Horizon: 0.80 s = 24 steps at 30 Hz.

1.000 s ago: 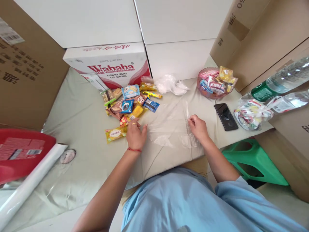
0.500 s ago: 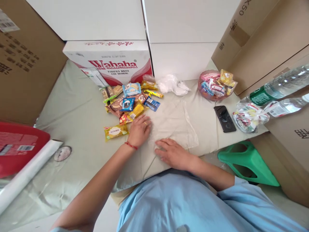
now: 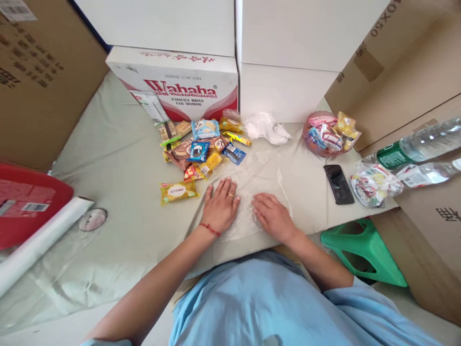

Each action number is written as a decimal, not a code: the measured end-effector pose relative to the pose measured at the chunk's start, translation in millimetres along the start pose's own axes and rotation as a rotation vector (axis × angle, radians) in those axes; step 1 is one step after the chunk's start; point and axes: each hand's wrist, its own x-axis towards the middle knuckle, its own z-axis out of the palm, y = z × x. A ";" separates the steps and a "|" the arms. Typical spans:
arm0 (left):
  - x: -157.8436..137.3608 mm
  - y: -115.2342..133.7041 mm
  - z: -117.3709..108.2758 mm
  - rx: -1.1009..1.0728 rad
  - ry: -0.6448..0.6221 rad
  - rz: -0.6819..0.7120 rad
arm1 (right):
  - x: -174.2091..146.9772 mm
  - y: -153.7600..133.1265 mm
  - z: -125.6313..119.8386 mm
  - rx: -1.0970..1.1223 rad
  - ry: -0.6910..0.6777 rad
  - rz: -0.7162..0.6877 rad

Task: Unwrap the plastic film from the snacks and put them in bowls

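A clear plastic bag (image 3: 266, 175) lies spread on the cloth-covered table. My left hand (image 3: 220, 205), with a red bracelet and a ring, rests flat on the bag's left side, fingers stretched out. Over its right side lies my right hand (image 3: 272, 216), palm down, fingers extended and slightly apart. Just left of my left hand is a yellow snack packet (image 3: 179, 191). Beyond it sits a pile of wrapped snacks, among them a light blue packet (image 3: 205, 129), a dark blue packet (image 3: 198, 151) and another yellow packet (image 3: 210, 165).
A Wahaha carton (image 3: 180, 91) stands behind the snacks, beside a crumpled white plastic bag (image 3: 266, 128). To the right are a pink bowl (image 3: 311, 144) of snacks, a black phone (image 3: 339, 184) and water bottles (image 3: 414, 149). A green stool (image 3: 378, 259) stands below; a white roll (image 3: 43, 245) lies left.
My left hand has gone from beside the snacks onto the plastic bag, its fingers now straighter. My right hand has shifted forward over the bag. The camera view has shifted slightly.
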 end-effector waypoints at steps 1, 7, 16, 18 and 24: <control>-1.4 -3.3 1.9 0.017 -0.010 0.017 | -3.2 14.9 -5.3 -0.072 0.026 0.051; -7.6 -5.7 2.7 0.040 -0.003 0.022 | -31.1 103.2 -44.5 -0.427 0.121 0.445; -7.8 -7.4 0.8 -0.021 -0.006 0.023 | 122.9 59.9 -69.4 -0.298 0.101 0.000; -7.9 -7.7 1.7 -0.025 -0.004 0.023 | 185.2 38.2 -53.5 -0.307 0.089 -0.107; -8.4 -8.9 2.4 -0.023 -0.007 0.028 | 305.7 14.2 -19.6 -0.406 -0.032 -0.262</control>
